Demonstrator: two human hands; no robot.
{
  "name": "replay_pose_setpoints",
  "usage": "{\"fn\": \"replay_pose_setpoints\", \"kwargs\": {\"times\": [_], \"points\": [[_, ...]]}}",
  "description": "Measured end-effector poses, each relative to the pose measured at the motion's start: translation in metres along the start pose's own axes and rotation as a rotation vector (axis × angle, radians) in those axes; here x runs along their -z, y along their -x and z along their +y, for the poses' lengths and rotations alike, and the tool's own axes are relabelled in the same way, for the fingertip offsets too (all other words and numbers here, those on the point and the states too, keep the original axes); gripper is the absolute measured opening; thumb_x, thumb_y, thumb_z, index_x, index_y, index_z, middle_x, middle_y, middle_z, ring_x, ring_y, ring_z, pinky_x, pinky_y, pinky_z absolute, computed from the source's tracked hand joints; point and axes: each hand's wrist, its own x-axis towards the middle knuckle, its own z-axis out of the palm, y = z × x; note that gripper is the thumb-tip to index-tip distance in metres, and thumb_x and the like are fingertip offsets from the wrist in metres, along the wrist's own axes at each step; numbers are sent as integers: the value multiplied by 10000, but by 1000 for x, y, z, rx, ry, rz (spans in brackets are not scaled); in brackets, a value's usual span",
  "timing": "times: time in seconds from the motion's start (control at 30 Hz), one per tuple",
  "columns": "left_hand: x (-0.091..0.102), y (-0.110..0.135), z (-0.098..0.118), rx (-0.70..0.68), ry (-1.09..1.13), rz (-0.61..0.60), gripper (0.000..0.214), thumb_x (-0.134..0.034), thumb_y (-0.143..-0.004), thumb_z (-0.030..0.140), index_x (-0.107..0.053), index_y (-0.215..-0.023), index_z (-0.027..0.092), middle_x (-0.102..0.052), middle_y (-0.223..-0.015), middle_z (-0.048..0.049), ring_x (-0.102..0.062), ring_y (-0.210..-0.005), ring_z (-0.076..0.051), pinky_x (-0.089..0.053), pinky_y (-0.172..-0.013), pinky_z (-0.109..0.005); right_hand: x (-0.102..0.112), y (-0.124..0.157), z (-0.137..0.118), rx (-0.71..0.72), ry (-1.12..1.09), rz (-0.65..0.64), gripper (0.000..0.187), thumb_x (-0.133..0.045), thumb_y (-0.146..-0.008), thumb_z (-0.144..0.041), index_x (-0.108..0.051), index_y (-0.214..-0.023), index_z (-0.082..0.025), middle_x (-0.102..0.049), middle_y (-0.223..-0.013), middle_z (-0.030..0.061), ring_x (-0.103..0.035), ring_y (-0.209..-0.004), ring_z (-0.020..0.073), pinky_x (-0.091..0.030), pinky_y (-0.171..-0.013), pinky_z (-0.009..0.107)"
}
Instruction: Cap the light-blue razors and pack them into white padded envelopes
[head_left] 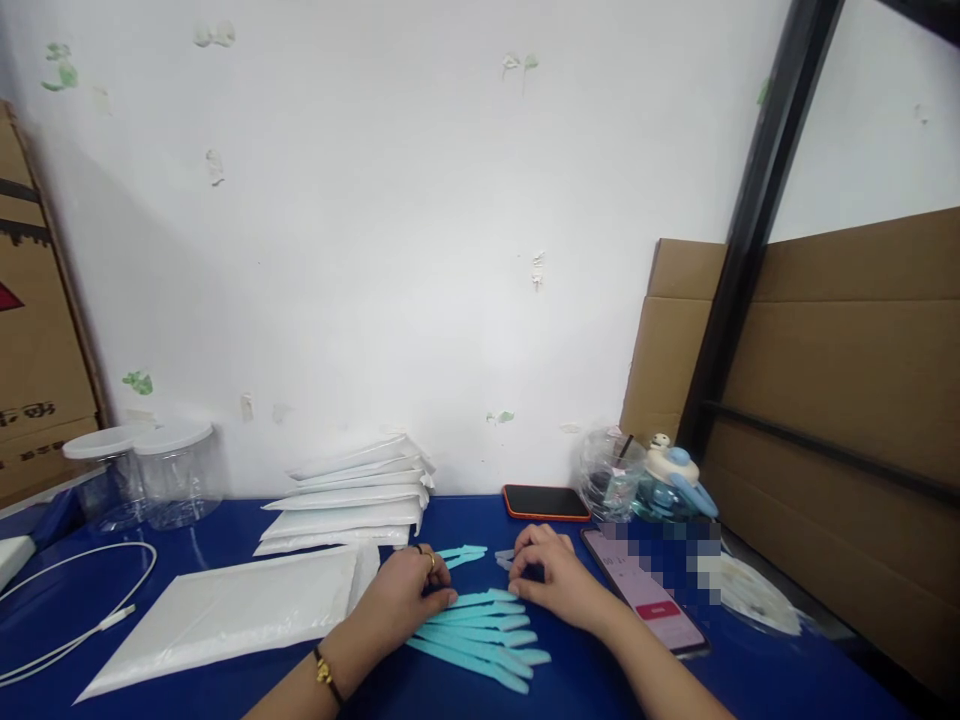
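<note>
Several slim teal plastic sticks (484, 635) lie side by side on the blue table (225, 535) in front of me. My left hand (409, 592), with a ring and a gold bracelet, rests knuckles up with curled fingers touching the left ends of the sticks. Two more teal sticks (463, 553) lie just behind it. My right hand (551, 575) is curled, its fingertips pinching a small teal piece (504, 556) near the top of the row.
A large white padded envelope (225, 615) lies at left, with a stack of envelopes (349, 495) behind it. Two clear jars (142, 475) and a white cable (75, 600) are far left. Two phones (545, 501) (649, 595), a bottle and cardboard stand at right.
</note>
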Motion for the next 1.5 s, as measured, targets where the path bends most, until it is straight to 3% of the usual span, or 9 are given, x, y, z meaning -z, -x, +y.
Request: {"fn": "replay_pose_setpoints", "kwargs": {"times": [0.27, 0.43, 0.7, 1.2, 1.5], "points": [[-7, -4, 2, 84, 31, -72, 126, -562, -728, 275, -640, -763, 182, -632, -754, -5, -549, -701, -147, -367, -629, -237, -11, -2, -5, -43, 21, -49, 81, -707, -710, -254, -641, -674, -223, -576, -941, -12, -485, -945, 197, -284, -822, 333], [-9, -6, 1, 60, 24, -14, 125, -543, -738, 264, -643, -739, 189, -631, -772, -13, -550, -742, -156, -364, -642, -235, -5, -1, -7, -8, 33, -57, 103, -705, -718, -245, -624, -662, -216, -563, -949, -18, -468, -964, 194, -283, -829, 329], [-6, -5, 4, 59, 89, -33, 106, -547, -728, 245, -632, -728, 182, -622, -754, -4, -554, -732, -150, -366, -640, -226, 4, -1, -9, 15, 4, -103, 112, -696, -730, -243, -615, -662, -205, -564, -963, -21, -475, -976, 192, -286, -839, 332], [2, -3, 8, 15, 103, -20, 132, -521, -761, 265, -617, -736, 178, -620, -758, -9, -551, -732, -148, -371, -640, -223, 4, -1, -12, 53, -5, -107, 142, -665, -775, -385, -696, -702, -266, -589, -988, -20, -468, -987, 206, -269, -862, 362], [11, -5, -15, 49, 21, 28, 132, -512, -768, 244, -628, -750, 185, -640, -731, -9, -556, -696, -148, -364, -621, -223, 10, -2, 10, -66, 79, -3, 136, -698, -730, -402, -722, -677, -279, -573, -913, -12, -490, -942, 199, -270, -848, 356]]}}
